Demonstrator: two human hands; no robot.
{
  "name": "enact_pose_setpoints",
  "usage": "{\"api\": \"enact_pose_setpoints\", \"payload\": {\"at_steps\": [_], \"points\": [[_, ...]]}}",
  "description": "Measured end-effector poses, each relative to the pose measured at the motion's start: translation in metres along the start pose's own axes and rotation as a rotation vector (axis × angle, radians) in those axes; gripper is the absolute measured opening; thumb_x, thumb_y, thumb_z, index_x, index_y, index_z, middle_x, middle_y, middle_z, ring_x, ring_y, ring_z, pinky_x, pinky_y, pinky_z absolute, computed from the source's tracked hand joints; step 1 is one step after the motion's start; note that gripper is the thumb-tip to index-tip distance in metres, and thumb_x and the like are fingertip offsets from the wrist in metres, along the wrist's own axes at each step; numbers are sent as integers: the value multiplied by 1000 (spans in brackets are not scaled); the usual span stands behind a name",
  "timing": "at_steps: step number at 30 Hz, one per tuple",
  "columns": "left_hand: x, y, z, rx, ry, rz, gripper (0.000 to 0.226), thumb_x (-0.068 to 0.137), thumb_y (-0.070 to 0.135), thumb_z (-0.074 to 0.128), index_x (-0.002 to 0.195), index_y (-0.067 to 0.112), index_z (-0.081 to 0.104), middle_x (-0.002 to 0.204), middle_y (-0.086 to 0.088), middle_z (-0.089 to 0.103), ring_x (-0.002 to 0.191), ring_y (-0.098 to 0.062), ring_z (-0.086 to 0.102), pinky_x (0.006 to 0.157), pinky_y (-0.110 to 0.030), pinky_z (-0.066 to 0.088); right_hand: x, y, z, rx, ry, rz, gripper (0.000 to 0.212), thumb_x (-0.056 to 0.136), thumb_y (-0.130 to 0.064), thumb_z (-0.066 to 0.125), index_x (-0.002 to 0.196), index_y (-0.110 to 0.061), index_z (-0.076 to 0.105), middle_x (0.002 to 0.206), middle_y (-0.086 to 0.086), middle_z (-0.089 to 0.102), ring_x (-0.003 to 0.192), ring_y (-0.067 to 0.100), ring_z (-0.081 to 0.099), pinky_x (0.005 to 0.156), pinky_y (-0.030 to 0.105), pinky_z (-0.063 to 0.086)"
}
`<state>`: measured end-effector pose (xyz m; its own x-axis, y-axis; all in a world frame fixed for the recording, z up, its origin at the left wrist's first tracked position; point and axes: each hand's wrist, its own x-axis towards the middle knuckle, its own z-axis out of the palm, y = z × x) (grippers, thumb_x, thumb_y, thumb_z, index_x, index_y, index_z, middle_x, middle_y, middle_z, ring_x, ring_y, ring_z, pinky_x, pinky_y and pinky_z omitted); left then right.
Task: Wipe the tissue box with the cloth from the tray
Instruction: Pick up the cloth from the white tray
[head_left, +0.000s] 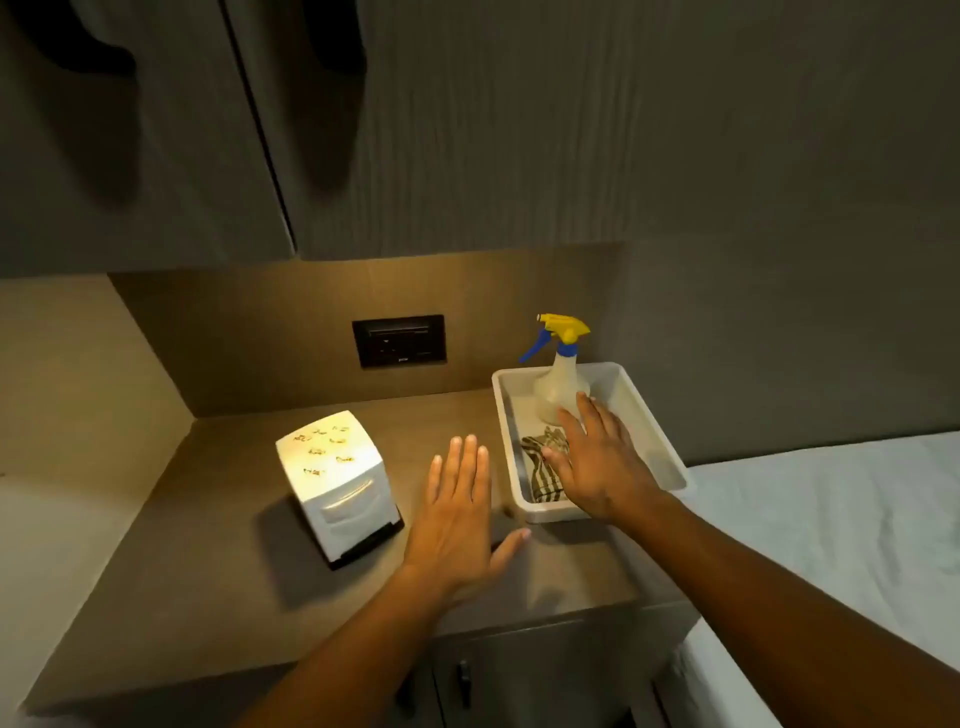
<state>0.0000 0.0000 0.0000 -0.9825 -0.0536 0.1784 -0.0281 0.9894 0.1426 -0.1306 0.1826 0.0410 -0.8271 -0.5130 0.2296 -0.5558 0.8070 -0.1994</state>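
A: Okay, quick pass. Where's the white upright tissue box with gold marks on top (336, 480) sitting?

B: It's standing on the brown wood-grain countertop (208, 566), left side, lit from above. Nothing is touching it.

A: And the striped beige-and-brown cloth (543, 467)?

B: It's lying crumpled inside the white rectangular plastic tray (670, 457), in the near half. The translucent spray bottle with the yellow-and-blue trigger head (561, 379) is standing in the far end of the same tray.

A: Right hand (602, 462)?

B: It's reaching into the tray, palm down, fingers spread and extended, lying over the cloth's right part. The thumb is touching the fabric; the fingers aren't curling around it, so no grip.

A: Left hand (460, 530)?

B: It's hovering flat over the countertop between the tissue box and the tray, fingers straight and together, thumb sticking out toward the tray's near corner. It's holding nothing.

A: Anything else?

B: A dark wall socket panel (399, 340) is sitting behind, and white bedding (831, 530) is lying at right.
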Motion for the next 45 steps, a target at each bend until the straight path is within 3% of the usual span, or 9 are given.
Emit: {"api": "enact_pose_setpoints", "payload": {"at_steps": [5, 8, 12, 17, 22, 28, 32, 38, 45], "points": [[12, -13, 45, -62, -240, -41, 111, 82, 92, 12, 153, 18, -29, 161, -7, -37, 149, -26, -36, 123, -49, -17, 45, -9, 43, 55, -223, 225, 60, 96, -59, 30, 145, -23, 27, 155, 12, 23, 138, 34, 27, 110, 53, 29], [16, -14, 57, -133, -273, -109, 113, 81, 94, 11, 156, 17, -24, 164, -5, -33, 150, -24, -34, 123, -48, -16, 58, -14, 60, 12, -289, 298, 55, 96, -59, 28, 138, -23, 29, 150, 16, 29, 131, 36, 36, 101, 51, 40], [24, -14, 63, -150, -273, -113, 115, 78, 97, 8, 157, 19, -23, 164, -1, -33, 149, -22, -36, 121, -45, -20, 68, -13, 69, -137, -359, 396, 71, 95, -64, 20, 151, -21, 15, 157, 22, 19, 137, 43, 32, 100, 51, 42], [17, -12, 65, -115, -267, -116, 113, 80, 94, 7, 155, 16, -24, 165, -3, -31, 149, -22, -36, 123, -45, -18, 51, -11, 82, -277, -347, 369, 75, 94, -65, 22, 151, -18, 13, 152, 21, 29, 134, 41, 36, 94, 47, 47], [24, -14, 61, -100, -271, -127, 113, 80, 92, 6, 158, 14, -21, 165, -4, -31, 150, -23, -34, 124, -46, -16, 54, -25, 93, -257, -331, 434, 79, 94, -62, 33, 152, -17, 6, 149, 20, 32, 132, 39, 38, 93, 43, 49], [27, -9, 67, -118, -279, -156, 114, 79, 94, 6, 158, 16, -20, 164, -2, -32, 149, -22, -35, 123, -45, -19, 60, -15, 100, -252, -347, 365, 79, 93, -45, 53, 151, -13, 10, 141, 19, 39, 120, 34, 48, 92, 38, 49], [32, -13, 66, -125, -260, -159, 115, 79, 94, 8, 159, 17, -19, 164, 0, -32, 150, -22, -35, 122, -44, -20, 68, -18, 97, -207, -351, 389, 77, 94, -39, 55, 150, -11, 10, 142, 21, 36, 118, 34, 53, 88, 37, 53], [32, -15, 58, -121, -258, -118, 116, 79, 96, 7, 158, 16, -21, 165, -4, -31, 150, -23, -34, 124, -47, -16, 74, -14, 74, -202, -263, 355, 65, 95, -31, 53, 146, -13, 17, 136, 19, 39, 93, 27, 65, 74, 34, 55], [33, -26, 5, 24, -211, -72, 112, 86, 86, 20, 157, 11, -23, 164, -11, -31, 149, -27, -33, 123, -45, -18, 83, -35, 24, -98, -123, 290, 53, 98, -35, 46, 142, -19, 21, 128, 17, 40, 96, 32, 62, 72, 40, 57]]}}
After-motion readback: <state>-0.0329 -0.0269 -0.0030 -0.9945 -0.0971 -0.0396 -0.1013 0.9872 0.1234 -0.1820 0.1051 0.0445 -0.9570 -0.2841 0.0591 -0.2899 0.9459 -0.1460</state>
